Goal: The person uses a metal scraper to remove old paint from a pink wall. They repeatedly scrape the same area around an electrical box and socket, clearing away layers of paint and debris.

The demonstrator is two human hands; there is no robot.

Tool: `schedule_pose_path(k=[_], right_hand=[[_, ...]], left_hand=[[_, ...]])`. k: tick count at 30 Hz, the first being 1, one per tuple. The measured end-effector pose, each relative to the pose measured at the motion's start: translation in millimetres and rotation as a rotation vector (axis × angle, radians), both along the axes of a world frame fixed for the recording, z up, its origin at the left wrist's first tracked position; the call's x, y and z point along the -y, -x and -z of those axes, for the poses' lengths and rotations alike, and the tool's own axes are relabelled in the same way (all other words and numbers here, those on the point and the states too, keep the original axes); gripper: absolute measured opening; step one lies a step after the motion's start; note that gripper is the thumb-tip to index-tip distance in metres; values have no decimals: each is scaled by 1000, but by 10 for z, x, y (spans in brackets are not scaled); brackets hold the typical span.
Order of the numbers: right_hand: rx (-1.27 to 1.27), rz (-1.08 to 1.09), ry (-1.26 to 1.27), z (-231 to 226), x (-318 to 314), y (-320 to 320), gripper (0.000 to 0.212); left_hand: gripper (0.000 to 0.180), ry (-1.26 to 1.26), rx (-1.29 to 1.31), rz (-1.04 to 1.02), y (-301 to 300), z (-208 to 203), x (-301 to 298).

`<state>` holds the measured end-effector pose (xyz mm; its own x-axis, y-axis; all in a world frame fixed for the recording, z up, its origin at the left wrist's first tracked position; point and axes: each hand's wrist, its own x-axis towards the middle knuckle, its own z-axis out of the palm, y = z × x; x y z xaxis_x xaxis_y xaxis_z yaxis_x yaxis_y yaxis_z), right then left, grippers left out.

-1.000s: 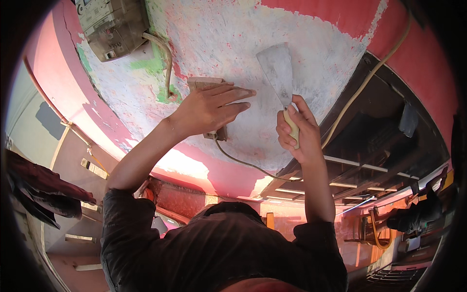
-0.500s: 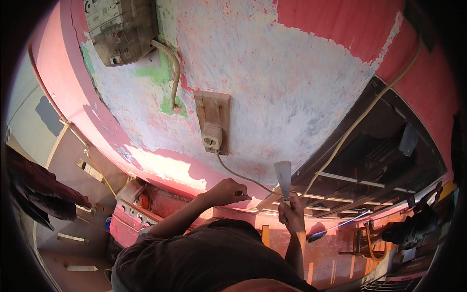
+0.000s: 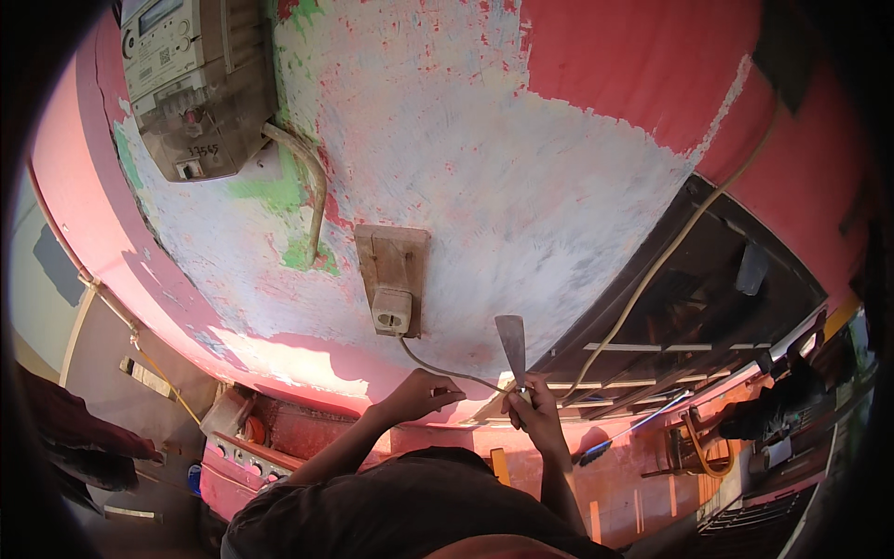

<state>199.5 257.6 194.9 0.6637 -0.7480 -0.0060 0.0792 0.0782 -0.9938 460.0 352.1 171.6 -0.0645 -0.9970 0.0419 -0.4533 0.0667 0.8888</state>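
Observation:
My right hand [image 3: 538,413] grips the handle of a putty knife [image 3: 511,343], whose grey blade points up toward the wall and leans a little left. To its left, my left hand [image 3: 419,395] is closed with the fingers curled inward; whatever may be in it is hidden. Both hands are in front of the wall [image 3: 484,214], where red and pink paint gives way to a large whitish, scraped-looking patch. Above my left hand, a wall socket [image 3: 391,311] sits on a wooden board [image 3: 380,250], its cable [image 3: 450,371] running down behind the hands.
An electricity meter [image 3: 191,112] hangs at the upper left with a bent conduit [image 3: 312,177]. A dark louvred window [image 3: 689,298] is at the right, with a loose cable [image 3: 666,256] crossing it. Below lie a pink stove-like unit [image 3: 233,473], a broom [image 3: 596,453] and a wooden chair [image 3: 703,447].
The view has shifted, so the meter and socket sit lower in it. My right hand has come closer to my left, and the putty knife now tilts left.

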Motion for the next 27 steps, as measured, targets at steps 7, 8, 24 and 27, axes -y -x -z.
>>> schedule_pose_path(k=[7,8,24,27], right_hand=[[33,68,-12,96,-51,-258,29],[9,74,-35,190,-54,-264,33],[728,-500,-203,-884,231,-533,49],[802,-605,-123,-1375,356,-712,49]], left_hand=[[37,-170,-230,104,-295,68,74],[38,-121,-249,151,-299,83,82],[45,351,-225,269,-298,-1162,241],[43,706,57,24,-231,-1770,306]])
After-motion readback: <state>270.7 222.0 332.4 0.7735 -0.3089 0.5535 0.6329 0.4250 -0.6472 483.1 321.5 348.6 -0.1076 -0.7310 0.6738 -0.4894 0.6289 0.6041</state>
